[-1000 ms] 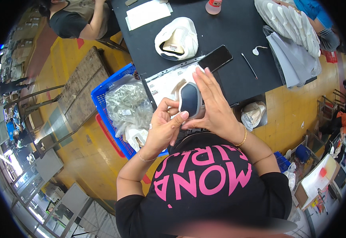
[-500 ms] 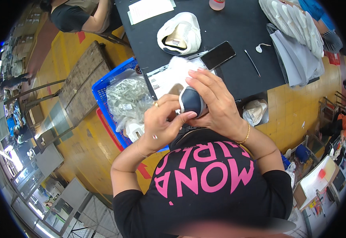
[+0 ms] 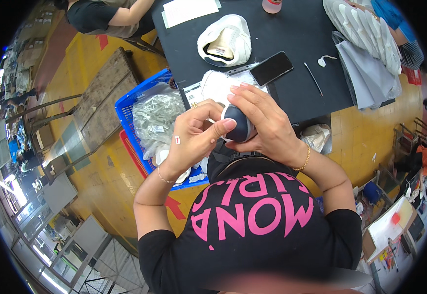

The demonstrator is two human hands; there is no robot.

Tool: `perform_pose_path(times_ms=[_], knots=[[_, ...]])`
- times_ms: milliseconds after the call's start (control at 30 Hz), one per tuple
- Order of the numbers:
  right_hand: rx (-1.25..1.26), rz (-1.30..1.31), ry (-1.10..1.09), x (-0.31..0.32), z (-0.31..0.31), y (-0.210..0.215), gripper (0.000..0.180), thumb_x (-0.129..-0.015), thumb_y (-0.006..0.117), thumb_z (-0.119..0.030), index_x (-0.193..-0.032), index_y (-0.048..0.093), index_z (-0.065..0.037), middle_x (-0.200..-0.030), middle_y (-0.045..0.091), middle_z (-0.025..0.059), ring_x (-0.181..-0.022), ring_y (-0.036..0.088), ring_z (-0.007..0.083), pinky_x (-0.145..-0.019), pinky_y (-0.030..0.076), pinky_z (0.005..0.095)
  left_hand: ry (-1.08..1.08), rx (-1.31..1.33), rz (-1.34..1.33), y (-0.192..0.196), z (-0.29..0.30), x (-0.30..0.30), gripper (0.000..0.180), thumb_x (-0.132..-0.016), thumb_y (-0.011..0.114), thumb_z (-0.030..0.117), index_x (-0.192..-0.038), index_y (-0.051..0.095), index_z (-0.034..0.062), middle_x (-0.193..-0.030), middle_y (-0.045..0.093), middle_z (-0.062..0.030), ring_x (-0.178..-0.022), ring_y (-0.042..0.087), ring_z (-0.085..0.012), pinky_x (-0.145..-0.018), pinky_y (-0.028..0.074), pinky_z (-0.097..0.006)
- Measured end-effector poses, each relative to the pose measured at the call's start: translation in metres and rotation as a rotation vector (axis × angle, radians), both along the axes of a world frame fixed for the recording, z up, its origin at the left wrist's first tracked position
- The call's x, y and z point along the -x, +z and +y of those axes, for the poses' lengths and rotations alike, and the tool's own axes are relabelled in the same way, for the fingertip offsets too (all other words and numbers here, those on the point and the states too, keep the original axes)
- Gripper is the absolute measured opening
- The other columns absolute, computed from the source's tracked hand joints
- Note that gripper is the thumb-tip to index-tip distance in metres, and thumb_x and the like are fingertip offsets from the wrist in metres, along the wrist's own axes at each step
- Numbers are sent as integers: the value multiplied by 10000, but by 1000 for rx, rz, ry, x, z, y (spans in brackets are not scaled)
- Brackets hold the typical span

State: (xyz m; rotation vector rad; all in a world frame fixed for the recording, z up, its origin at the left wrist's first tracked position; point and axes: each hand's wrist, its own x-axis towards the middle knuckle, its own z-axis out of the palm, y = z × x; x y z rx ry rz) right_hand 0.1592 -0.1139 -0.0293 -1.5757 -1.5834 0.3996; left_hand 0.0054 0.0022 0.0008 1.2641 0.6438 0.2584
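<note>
Both my hands hold a dark navy shoe part (image 3: 239, 128) with a white edge, close to my chest. My right hand (image 3: 265, 122) wraps over it from the right and top. My left hand (image 3: 194, 137) presses on it from the left, thumb tip on its navy face. A small sticker sits on the back of my left hand. Behind them a white sheet (image 3: 212, 85) lies at the near edge of the black table (image 3: 301, 39).
On the table lie a white shoe (image 3: 225, 40), a black phone (image 3: 271, 68), a thin tool (image 3: 314, 78) and a grey stack (image 3: 365, 73). A blue crate (image 3: 134, 105) with bagged parts stands on the left. Another person (image 3: 108, 17) sits at the far left corner.
My hands have turned the navy part and brought it nearer to my chest. My left thumb now presses on its face.
</note>
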Motion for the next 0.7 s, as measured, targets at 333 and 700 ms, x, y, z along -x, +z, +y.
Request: perform_pose_path(times_ms=[333,700], knots=[[77,37,-149,-6,9,6,756,-614,822,-351,-1206,529,17,-1135,614,185,-1013,618,319,-878,495,382,23,77,210,5,1,-1,269,-781,754,65,-993,604,-5,-676,642,-61,-432,509,-50,-393,367,-178],[164,-24,-145,-1,8,17,766,-585,844,-332,-1200,534,2,-1068,631,175,-923,654,321,-813,526,376,217,-185,-85,-11,-18,-3,153,-818,733,74,-922,644,7,-798,643,-42,-535,572,-55,-415,401,-184]])
